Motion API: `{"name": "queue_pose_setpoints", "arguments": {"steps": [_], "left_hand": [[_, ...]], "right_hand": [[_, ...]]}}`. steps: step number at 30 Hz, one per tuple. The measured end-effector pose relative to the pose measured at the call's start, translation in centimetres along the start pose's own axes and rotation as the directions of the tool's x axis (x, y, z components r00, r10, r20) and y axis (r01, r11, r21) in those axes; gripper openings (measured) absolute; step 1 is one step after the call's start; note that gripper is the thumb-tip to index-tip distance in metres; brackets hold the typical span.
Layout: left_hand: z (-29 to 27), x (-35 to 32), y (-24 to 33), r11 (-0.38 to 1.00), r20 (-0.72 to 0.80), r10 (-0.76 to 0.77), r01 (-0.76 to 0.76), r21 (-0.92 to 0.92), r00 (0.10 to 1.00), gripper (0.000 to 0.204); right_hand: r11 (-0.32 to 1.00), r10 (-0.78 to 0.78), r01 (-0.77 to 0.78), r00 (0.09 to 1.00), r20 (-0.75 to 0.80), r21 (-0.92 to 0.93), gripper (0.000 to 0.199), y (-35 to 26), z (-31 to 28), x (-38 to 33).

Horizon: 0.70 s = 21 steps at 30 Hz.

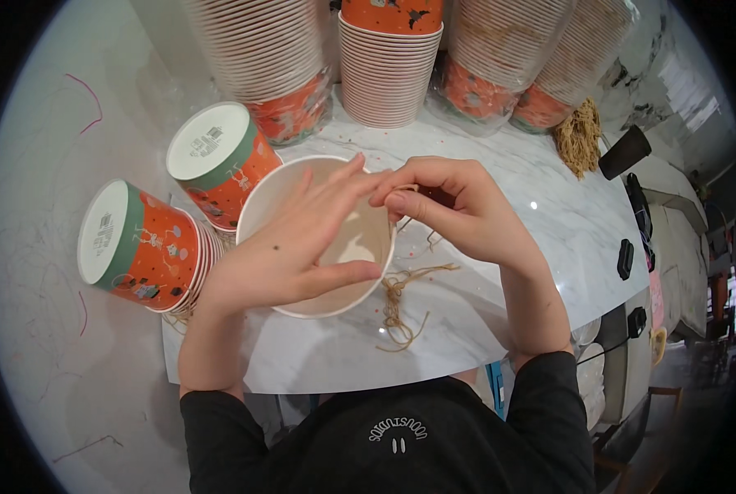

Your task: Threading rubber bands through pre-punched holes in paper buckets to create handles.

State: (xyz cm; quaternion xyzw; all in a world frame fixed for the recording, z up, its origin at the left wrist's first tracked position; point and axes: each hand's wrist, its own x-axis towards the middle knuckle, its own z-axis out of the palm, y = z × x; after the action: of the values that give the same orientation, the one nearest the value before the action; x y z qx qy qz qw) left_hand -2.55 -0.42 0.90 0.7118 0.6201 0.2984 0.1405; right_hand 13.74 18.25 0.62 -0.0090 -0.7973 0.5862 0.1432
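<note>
While the left hand [290,251] grips the cup [319,239] near the worktop's front edge, the right hand [458,210], pinching twine [401,288] at the rim, should keep it taut.

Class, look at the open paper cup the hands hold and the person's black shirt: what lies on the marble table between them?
In the head view, bare marble table and a knotted tan string to the right of the paper cup.
</note>
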Motion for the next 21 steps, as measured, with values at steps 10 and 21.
{"name": "queue_pose_setpoints", "arguments": {"steps": [10, 21], "left_hand": [[-1.0, -1.7, 1.8, 0.994, -0.002, -0.002, 0.002, 0.109, 1.000, 0.050], [1.3, 1.6, -1.3, 0.363, 0.283, -0.314, 0.390, -0.846, 0.906, 0.018]], "right_hand": [[0.991, -0.066, 0.053, 0.992, -0.105, -0.124, 0.011, 0.2, 0.0, -0.1], [0.986, -0.145, 0.145, 0.989, 0.004, -0.080, 0.009, 0.1, 0.9, 0.1]]}}
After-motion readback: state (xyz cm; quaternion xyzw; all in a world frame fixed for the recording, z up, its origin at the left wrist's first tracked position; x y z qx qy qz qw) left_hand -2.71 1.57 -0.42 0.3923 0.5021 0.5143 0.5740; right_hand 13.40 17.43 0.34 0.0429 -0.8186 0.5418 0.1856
